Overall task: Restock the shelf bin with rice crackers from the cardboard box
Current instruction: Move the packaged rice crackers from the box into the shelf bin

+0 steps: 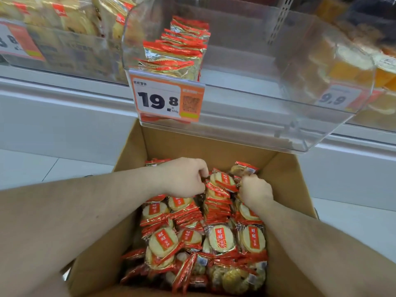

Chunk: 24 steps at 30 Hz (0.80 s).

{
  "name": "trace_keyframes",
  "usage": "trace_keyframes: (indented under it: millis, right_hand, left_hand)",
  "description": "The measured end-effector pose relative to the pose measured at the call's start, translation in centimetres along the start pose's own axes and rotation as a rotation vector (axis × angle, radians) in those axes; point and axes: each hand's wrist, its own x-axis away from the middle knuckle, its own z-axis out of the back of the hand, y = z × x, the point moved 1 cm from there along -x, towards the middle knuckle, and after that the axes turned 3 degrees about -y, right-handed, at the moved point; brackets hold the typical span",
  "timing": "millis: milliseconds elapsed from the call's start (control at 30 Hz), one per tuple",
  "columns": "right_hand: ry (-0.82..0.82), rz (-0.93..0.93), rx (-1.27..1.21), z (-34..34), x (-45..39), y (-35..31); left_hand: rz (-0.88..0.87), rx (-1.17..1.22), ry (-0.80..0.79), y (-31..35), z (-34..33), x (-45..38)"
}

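An open cardboard box [285, 181] on the floor holds several red-and-gold rice cracker packs [220, 239]. Both my hands are down inside its far end. My left hand [184, 179] has its fingers curled round the left end of an upright row of cracker packs [218, 189]. My right hand [255, 189] grips the right end of the same row. Above the box, a clear plastic shelf bin [257, 99] holds a short stack of the same packs [182, 46] at its left side; the remainder of the bin is bare.
An orange price tag [167, 99] reading 19.8 hangs on the bin's front lip. Neighbouring clear bins with yellow snack packs sit to the left [64, 24] and right [364, 61]. White shelf base [64, 121] and tiled floor [42, 166] surround the box.
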Motion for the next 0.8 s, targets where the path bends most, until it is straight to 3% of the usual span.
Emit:
trace_keyframes:
  millis: [133, 233, 300, 367, 433, 533, 633, 800]
  right_hand:
    - [0.144, 0.19, 0.06, 3.9, 3.7, -2.5]
    - [0.329, 0.335, -0.216, 6.0, 7.7, -5.4]
    - [0.466, 0.492, -0.471, 6.7, 9.7, -7.3]
    - [0.577, 0.693, -0.624, 6.8, 10.9, -8.4]
    - [0.61, 0.766, -0.673, 5.9, 10.6, -8.2]
    - [0.49, 0.461, -0.565, 3.6, 6.5, -5.7]
    - [0.156, 0.116, -0.359, 0.8, 1.4, -2.5]
    - [-0.105, -0.153, -0.187, -1.4, -2.4, -3.6]
  left_hand:
    - [0.164, 0.364, -0.022, -0.2, -0.3, -0.1]
    - [0.28, 0.774, -0.05, 0.1, -0.9, 0.1]
    - [0.264, 0.971, 0.003, 0.1, -1.1, -0.1]
    - [0.224, 1.005, 0.141, -0.4, -1.0, -0.6]
    - [0.213, 0.903, 0.22, -1.2, -0.5, -0.7]
    - [0.212, 0.709, 0.226, -2.2, 0.3, -0.2]
    - [0.222, 0.616, 0.186, -3.3, 0.7, 0.0]
    - [0.24, 0.58, 0.145, -4.0, 0.7, -0.1]
